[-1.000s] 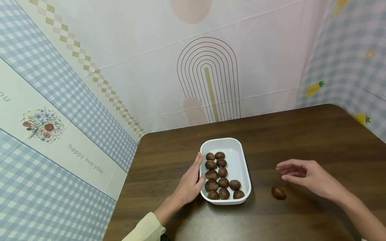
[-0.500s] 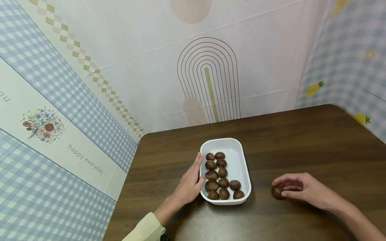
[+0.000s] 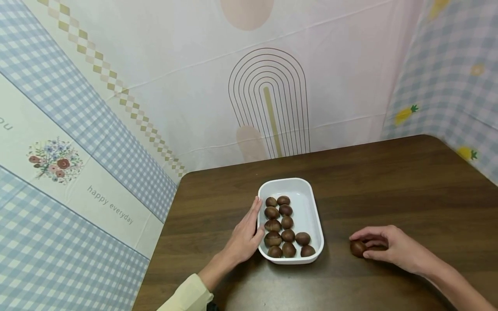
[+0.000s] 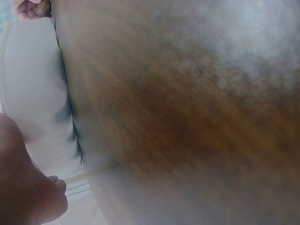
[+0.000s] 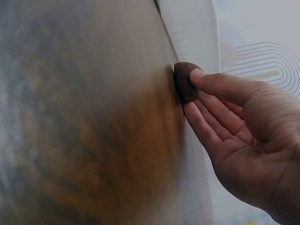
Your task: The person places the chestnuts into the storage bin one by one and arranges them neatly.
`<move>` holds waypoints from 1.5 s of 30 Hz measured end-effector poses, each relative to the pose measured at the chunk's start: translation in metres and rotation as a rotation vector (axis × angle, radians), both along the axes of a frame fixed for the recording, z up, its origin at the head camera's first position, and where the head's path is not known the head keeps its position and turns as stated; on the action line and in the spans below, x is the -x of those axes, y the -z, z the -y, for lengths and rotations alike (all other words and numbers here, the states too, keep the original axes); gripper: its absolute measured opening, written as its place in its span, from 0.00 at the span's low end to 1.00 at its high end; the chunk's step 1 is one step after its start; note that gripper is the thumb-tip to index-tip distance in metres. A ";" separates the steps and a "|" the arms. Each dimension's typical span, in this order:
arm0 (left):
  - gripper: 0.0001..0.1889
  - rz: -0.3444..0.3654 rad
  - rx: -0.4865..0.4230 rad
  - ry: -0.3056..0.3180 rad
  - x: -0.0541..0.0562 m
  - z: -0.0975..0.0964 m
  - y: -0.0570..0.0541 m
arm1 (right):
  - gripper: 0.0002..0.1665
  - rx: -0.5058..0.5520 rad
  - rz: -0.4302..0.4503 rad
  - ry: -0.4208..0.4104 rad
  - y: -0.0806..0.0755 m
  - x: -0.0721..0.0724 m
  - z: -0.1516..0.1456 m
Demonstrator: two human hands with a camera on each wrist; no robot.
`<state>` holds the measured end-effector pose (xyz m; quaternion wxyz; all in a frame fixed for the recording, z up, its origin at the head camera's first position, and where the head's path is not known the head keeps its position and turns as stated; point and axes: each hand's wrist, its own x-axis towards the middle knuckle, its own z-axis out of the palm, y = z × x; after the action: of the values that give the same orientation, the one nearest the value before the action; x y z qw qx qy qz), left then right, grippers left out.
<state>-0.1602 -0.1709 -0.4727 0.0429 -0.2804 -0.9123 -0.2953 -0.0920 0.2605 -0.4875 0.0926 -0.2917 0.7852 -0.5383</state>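
A white rectangular tray (image 3: 307,211) stands on the table, with several brown chestnuts (image 3: 288,235) in rows along its left side and near end. My left hand (image 3: 244,236) rests on the tray's left wall, its fingers straight along the rim. Right of the tray, a single chestnut (image 3: 356,249) is on the tabletop, where my right hand (image 3: 397,248) pinches it between thumb and fingers. In the right wrist view the thumb presses one side of this chestnut (image 5: 186,82), with fingers behind it. The left wrist view shows part of my left hand (image 4: 28,183) beside the tray wall.
The dark wooden table (image 3: 369,181) extends around the tray on every side. A printed cloth (image 3: 194,86) hangs behind the table's far edge, with blue checked cloth (image 3: 97,151) at the left and more checked cloth (image 3: 447,86) at the right.
My right hand has come down and slightly left onto the single chestnut, and its thumb and fingers now pinch it. The left hand and the tray have stayed in place.
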 end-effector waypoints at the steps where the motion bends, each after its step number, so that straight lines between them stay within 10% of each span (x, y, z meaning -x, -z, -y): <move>1: 0.40 -0.001 0.000 0.000 0.000 0.000 0.000 | 0.22 0.002 -0.003 -0.003 0.000 0.000 0.000; 23: 0.40 0.002 0.003 0.000 0.000 0.000 0.000 | 0.20 -0.070 -0.135 0.147 -0.016 0.002 0.008; 45: 0.40 0.008 0.007 0.002 0.001 -0.001 0.000 | 0.19 -0.052 -0.066 0.179 -0.064 0.054 0.042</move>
<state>-0.1616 -0.1702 -0.4726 0.0377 -0.2804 -0.9132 -0.2933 -0.1456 0.2187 -0.4232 0.0260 -0.2354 0.8245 -0.5140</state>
